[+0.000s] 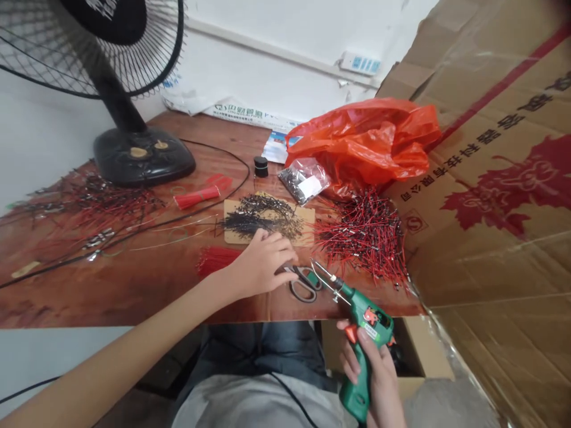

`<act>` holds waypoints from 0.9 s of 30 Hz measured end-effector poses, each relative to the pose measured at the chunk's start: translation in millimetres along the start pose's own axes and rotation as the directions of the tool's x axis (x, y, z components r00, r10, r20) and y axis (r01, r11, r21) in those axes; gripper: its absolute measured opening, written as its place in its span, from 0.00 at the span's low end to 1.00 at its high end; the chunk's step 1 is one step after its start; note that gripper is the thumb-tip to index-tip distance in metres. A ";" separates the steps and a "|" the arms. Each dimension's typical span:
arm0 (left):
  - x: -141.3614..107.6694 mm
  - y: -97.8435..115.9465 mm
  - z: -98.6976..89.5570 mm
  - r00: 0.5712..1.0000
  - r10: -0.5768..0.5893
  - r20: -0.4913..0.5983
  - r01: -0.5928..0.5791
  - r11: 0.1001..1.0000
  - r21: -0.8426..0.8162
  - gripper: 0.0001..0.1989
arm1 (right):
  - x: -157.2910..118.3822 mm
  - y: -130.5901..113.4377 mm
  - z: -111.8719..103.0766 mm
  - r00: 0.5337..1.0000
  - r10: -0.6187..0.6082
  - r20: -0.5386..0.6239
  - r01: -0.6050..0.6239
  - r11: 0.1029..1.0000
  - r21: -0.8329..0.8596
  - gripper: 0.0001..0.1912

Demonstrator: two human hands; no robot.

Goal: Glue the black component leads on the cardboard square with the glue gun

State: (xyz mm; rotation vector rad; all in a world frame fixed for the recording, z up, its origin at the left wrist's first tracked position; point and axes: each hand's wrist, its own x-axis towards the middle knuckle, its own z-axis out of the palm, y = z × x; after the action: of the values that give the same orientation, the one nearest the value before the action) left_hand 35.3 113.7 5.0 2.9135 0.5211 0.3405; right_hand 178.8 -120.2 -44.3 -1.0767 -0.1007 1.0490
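Observation:
My right hand (372, 371) is wrapped around the handle of a green soldering gun (372, 321), a finger at its orange trigger. The gun's metal tip and a thin guide tube point up and left over the table. My left hand (263, 264) is at the near edge of a tan board (232, 235), fingers loosely bent and thumb apart from them; I see nothing held. On the board lie a bundle of black wires (243, 224) and a heap of small black-ended pieces (267, 205). Scissors (306, 291) with dark handles rest between my left hand and the gun tip.
To the right is a heap of red and black wires (361, 238) beside a tall cardboard box (491, 238). Behind are an orange plastic bag (366, 142) and a clear packet (306, 181). A black fan (143, 154) and more wires (98, 202) stand left; cables cross the table.

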 end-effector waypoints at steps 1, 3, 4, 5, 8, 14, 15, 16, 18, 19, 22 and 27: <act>-3.9 3.6 2.4 1.000 -0.003 -0.016 0.004 1.000 0.018 0.21 | -2.2 0.9 -1.9 1.000 0.000 -0.023 0.000 1.000 -0.013 0.11; -8.7 8.9 7.0 1.000 -0.016 -0.026 0.017 0.999 0.040 0.25 | -5.9 2.7 -4.1 0.998 0.003 -0.062 -0.005 0.999 -0.034 0.11; -9.6 10.3 9.1 0.999 -0.024 -0.022 0.025 0.999 0.040 0.25 | -7.0 3.4 -4.4 0.997 0.005 -0.077 -0.008 0.999 -0.041 0.12; -9.6 10.9 11.0 0.999 -0.031 -0.014 0.031 0.999 0.034 0.25 | -7.5 3.8 -4.5 0.996 0.006 -0.087 -0.010 0.999 -0.045 0.12; -6.6 9.6 14.8 0.999 -0.049 0.013 0.049 0.999 0.010 0.26 | -6.6 3.5 -4.0 0.995 0.002 -0.099 -0.007 0.998 -0.057 0.13; -3.5 9.6 18.0 0.996 -0.082 0.021 0.083 0.996 -0.031 0.23 | -5.1 -1.4 -5.9 0.993 0.018 -0.117 -0.027 0.996 -0.079 0.12; -3.8 10.1 18.4 0.996 -0.088 0.019 0.089 0.995 -0.034 0.23 | -5.7 -2.4 -6.4 0.993 0.025 -0.116 -0.035 0.996 -0.083 0.12; -4.1 10.6 18.7 0.995 -0.093 0.020 0.094 0.995 -0.035 0.22 | -6.4 -3.3 -6.7 0.993 0.033 -0.114 -0.043 0.995 -0.087 0.12; -4.6 11.3 18.9 0.995 -0.101 0.018 0.102 0.994 -0.036 0.22 | -7.6 -4.9 -7.0 0.993 0.047 -0.110 -0.058 0.994 -0.095 0.11; -4.7 11.5 18.9 0.995 -0.103 0.017 0.103 0.994 -0.037 0.23 | -8.1 -5.6 -7.0 0.993 0.051 -0.110 -0.062 0.993 -0.099 0.11; -4.3 11.6 18.6 0.994 -0.103 0.026 0.104 0.993 -0.048 0.23 | -8.5 -7.1 -6.5 0.992 0.058 -0.112 -0.070 0.992 -0.106 0.13; -2.8 11.5 18.2 0.991 -0.122 0.058 0.125 0.990 -0.061 0.22 | -9.9 -10.2 -4.0 0.992 0.076 -0.098 -0.087 0.990 -0.110 0.14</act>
State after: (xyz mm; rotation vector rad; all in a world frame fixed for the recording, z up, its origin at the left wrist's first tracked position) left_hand 41.1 99.9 -10.8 2.8039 0.6658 0.2556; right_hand 182.2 -130.8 -34.7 -1.2405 -0.0419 1.0746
